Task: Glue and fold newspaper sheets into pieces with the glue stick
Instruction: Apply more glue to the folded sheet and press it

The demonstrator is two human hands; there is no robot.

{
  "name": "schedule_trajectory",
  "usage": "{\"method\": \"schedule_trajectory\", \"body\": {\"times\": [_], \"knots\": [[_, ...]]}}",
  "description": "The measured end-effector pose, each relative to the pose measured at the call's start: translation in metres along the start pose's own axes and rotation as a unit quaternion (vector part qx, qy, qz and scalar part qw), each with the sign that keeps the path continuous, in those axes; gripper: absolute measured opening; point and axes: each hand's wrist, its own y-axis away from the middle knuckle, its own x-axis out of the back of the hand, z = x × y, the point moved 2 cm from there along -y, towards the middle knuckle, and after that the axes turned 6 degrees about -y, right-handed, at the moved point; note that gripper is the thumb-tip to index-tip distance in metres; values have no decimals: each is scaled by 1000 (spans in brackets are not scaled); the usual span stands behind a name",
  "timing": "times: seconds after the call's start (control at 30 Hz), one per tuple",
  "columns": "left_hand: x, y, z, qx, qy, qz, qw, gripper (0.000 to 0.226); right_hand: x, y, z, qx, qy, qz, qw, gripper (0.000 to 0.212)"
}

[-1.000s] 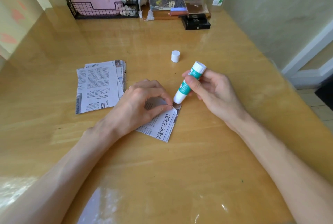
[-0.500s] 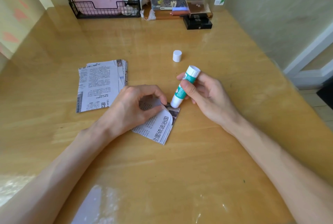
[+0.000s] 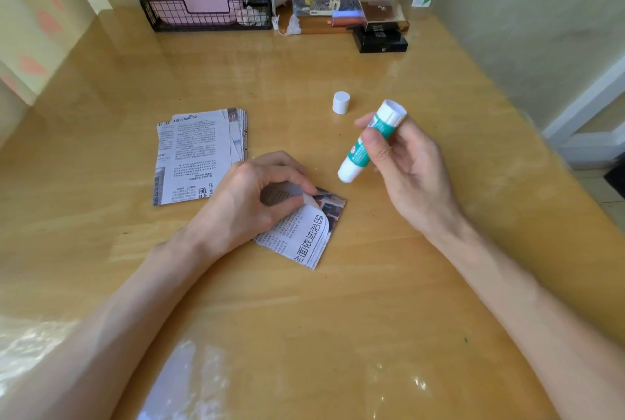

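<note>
On a glossy wooden table (image 3: pixel 372 291), left fingers (image 3: pixel 291 173) pinch newspaper (image 3: pixel 304 243); right fingers (image 3: pixel 379 153) grip the glue stick (image 3: pixel 353 164).

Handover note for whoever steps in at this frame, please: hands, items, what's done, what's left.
Left hand: pinches up the top layer of the folded newspaper piece, which lies on the table.
Right hand: grips the uncapped glue stick, tip down, clear of the paper.
Cap: stands beyond the stick.
Stack of newspaper sheets: left of the piece.
Done: piece folded. Glue under the layer cannot be made out.
Left: probably press the layer shut, then work through the stack.
</note>
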Motion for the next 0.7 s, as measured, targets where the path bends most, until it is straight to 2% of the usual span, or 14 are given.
{"method": "schedule_trajectory", "body": {"times": [0.27, 0.57, 0.7], "knots": [[1, 1, -6, 22, -8, 14, 1000, 25, -16, 11, -3, 21, 91, -143, 985, 21], [-2, -1, -11, 18, 9, -1, 1000, 15, -17, 12, -8, 66, 164, -199, 964, 15], [-3, -2, -13, 5, 14, 2, 1000, 19, -20, 14, -10, 68, 188, -197, 960, 25]]}}
